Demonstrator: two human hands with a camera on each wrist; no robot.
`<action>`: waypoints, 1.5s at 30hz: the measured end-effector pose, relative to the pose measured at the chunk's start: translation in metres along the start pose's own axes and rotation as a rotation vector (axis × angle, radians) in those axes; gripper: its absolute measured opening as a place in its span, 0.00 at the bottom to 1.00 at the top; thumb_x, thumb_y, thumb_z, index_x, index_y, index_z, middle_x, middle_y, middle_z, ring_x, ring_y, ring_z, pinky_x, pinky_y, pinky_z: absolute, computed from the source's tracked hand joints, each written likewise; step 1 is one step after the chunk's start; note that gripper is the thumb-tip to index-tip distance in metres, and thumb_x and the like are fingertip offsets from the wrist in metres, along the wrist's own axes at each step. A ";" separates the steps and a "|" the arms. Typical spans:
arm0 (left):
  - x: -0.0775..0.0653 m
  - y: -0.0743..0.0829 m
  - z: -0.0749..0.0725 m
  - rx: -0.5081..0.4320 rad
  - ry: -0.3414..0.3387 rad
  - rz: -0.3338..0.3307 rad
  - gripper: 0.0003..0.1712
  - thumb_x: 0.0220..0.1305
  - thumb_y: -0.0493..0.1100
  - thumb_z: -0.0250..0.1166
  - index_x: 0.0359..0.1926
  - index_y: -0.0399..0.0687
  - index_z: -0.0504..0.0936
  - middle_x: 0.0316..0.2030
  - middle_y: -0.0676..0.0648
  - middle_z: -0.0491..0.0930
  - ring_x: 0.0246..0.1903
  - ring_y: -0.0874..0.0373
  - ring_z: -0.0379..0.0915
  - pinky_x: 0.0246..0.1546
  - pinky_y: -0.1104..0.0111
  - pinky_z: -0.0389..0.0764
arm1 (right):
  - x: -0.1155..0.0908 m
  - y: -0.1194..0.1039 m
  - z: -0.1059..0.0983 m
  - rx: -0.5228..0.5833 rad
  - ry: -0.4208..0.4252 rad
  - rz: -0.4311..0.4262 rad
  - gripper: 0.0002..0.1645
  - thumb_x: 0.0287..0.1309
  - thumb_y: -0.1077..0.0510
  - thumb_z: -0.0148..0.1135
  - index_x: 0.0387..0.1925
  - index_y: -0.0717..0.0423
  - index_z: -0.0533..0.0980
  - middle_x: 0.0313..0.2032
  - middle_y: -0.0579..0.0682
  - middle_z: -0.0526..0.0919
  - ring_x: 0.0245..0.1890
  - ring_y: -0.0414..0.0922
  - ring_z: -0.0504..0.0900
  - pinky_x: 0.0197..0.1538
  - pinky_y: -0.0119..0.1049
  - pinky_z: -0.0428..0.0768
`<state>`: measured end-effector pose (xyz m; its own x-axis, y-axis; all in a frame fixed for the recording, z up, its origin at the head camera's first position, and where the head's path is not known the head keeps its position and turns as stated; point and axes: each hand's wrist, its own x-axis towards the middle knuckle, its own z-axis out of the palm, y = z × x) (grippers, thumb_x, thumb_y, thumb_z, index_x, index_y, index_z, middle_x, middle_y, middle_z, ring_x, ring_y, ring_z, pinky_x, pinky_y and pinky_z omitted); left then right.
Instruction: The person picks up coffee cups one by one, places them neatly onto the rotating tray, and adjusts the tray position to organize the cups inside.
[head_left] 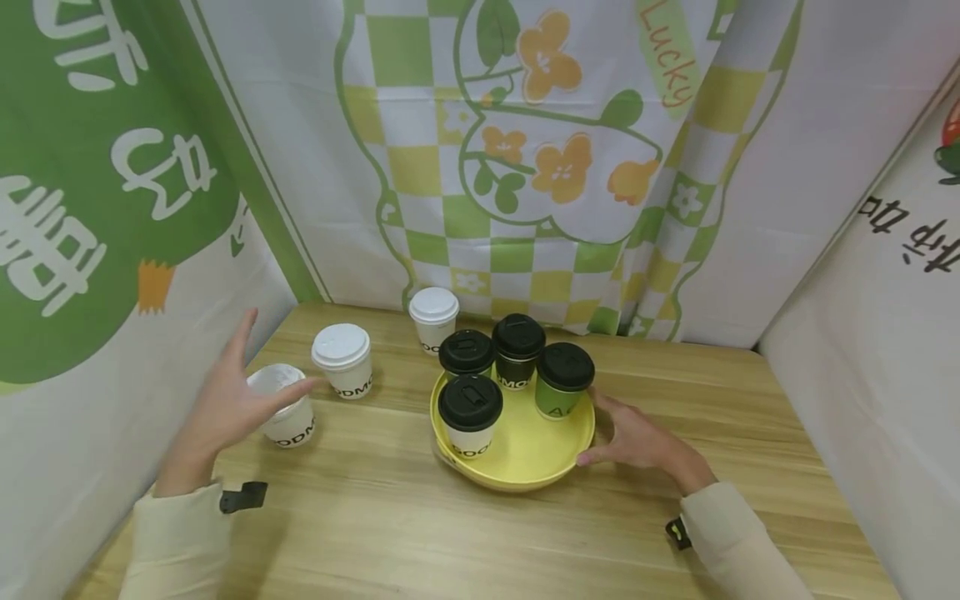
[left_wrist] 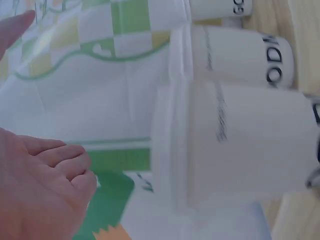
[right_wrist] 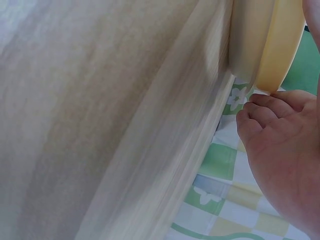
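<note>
Three white paper cups with white lids stand on the left half of the table. My left hand (head_left: 228, 408), thumb and fingers spread wide, hovers over the nearest white cup (head_left: 291, 423) and partly covers its lid; that cup (left_wrist: 245, 145) looms large in the left wrist view. Just behind it is a second white cup (head_left: 345, 367). Against the right rim of a round yellow tray (head_left: 525, 467) rests my right hand (head_left: 637, 433), its thumb and fingers apart along the edge. Several black-lidded cups sit in the tray, among them a green cup (head_left: 562, 387) near my right fingers.
The third white cup (head_left: 435, 318) stands by the back curtain (head_left: 420, 183), behind the tray. In the tray, a white cup with a black lid (head_left: 470, 404) is at the front left. Fabric walls (head_left: 862, 358) enclose the wooden table (head_left: 360, 517) on its sides.
</note>
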<state>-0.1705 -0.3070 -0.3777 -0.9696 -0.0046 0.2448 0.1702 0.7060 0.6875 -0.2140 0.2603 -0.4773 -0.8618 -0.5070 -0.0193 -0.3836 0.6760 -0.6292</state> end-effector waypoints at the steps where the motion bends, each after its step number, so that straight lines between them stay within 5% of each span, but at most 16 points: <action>1: -0.002 -0.007 -0.003 -0.004 0.008 -0.013 0.75 0.59 0.57 0.80 0.86 0.62 0.29 0.87 0.42 0.34 0.82 0.25 0.36 0.73 0.21 0.48 | 0.000 0.000 0.000 0.000 -0.002 -0.003 0.79 0.48 0.33 0.82 0.85 0.61 0.46 0.83 0.65 0.52 0.82 0.65 0.56 0.81 0.64 0.60; 10: -0.023 -0.065 -0.006 -0.091 -0.013 -0.035 0.74 0.62 0.51 0.78 0.86 0.62 0.26 0.86 0.43 0.30 0.84 0.31 0.27 0.77 0.25 0.38 | 0.001 0.002 0.001 0.022 0.001 -0.012 0.79 0.47 0.32 0.82 0.85 0.60 0.45 0.83 0.63 0.52 0.82 0.63 0.56 0.82 0.63 0.60; 13: -0.029 -0.080 0.000 -0.182 -0.032 -0.027 0.72 0.64 0.45 0.77 0.86 0.63 0.27 0.86 0.45 0.30 0.85 0.41 0.25 0.87 0.58 0.41 | 0.001 0.001 0.001 0.021 0.002 -0.005 0.80 0.47 0.31 0.82 0.85 0.60 0.45 0.83 0.63 0.52 0.82 0.63 0.56 0.82 0.63 0.60; 17: -0.031 -0.096 0.009 -0.373 -0.047 0.009 0.65 0.67 0.33 0.71 0.86 0.50 0.33 0.86 0.40 0.36 0.86 0.56 0.32 0.71 0.94 0.46 | 0.000 0.001 0.002 0.023 0.008 -0.003 0.80 0.47 0.32 0.82 0.85 0.59 0.45 0.83 0.63 0.52 0.82 0.63 0.55 0.82 0.63 0.59; 21: -0.032 -0.107 0.020 -0.555 -0.040 0.057 0.60 0.64 0.24 0.68 0.85 0.38 0.39 0.86 0.41 0.45 0.82 0.70 0.45 0.73 0.90 0.54 | 0.000 0.001 0.003 0.017 0.007 -0.014 0.79 0.47 0.32 0.82 0.85 0.60 0.46 0.83 0.63 0.52 0.82 0.64 0.56 0.82 0.63 0.59; 23: -0.033 -0.110 0.024 -0.572 -0.046 0.057 0.59 0.64 0.23 0.68 0.85 0.38 0.41 0.85 0.42 0.48 0.79 0.74 0.49 0.73 0.90 0.56 | 0.000 0.001 0.003 0.016 0.005 -0.019 0.79 0.47 0.32 0.82 0.85 0.60 0.46 0.83 0.63 0.52 0.82 0.64 0.56 0.81 0.63 0.60; 33: -0.029 -0.112 0.031 -0.399 -0.075 -0.115 0.59 0.70 0.38 0.71 0.86 0.45 0.39 0.83 0.30 0.46 0.80 0.70 0.50 0.69 0.91 0.59 | -0.001 -0.003 0.002 0.028 -0.003 -0.017 0.79 0.47 0.32 0.82 0.85 0.59 0.45 0.83 0.62 0.52 0.82 0.63 0.55 0.82 0.62 0.59; 45: -0.024 -0.106 0.032 -0.357 -0.030 -0.151 0.56 0.68 0.40 0.74 0.84 0.35 0.47 0.76 0.30 0.59 0.64 0.82 0.63 0.60 0.92 0.69 | -0.003 -0.006 0.003 0.005 0.013 -0.016 0.79 0.49 0.33 0.81 0.85 0.60 0.43 0.83 0.65 0.51 0.82 0.66 0.55 0.81 0.64 0.58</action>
<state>-0.1705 -0.3592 -0.4784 -0.9922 -0.0650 0.1064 0.0709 0.4077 0.9103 -0.2083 0.2560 -0.4758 -0.8597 -0.5107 0.0004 -0.3955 0.6652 -0.6333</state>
